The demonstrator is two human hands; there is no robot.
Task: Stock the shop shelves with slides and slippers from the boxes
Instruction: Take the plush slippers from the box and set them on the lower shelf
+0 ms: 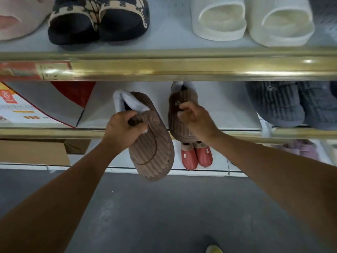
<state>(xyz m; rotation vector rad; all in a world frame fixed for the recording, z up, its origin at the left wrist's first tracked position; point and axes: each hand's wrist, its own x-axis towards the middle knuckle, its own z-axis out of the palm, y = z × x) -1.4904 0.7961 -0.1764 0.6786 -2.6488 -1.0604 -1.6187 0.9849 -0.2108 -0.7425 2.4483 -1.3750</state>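
My left hand (121, 129) grips a brown ribbed slipper (151, 154) with a white fleece lining, holding it in the air in front of the middle shelf (228, 114). Its toe points down toward the floor. My right hand (196, 119) grips the matching brown slipper (176, 123) by its upper. That slipper rests on the middle shelf with its toe over the gold front rail (54, 133).
Grey ribbed slippers (279, 105) sit on the middle shelf to the right, a printed carton (21, 106) to the left. The top shelf holds black patterned slides (98, 21), white slides (251, 21) and a pink slide (16, 19). Red slippers (197, 157) and a cardboard box (32, 152) sit on the bottom shelf.
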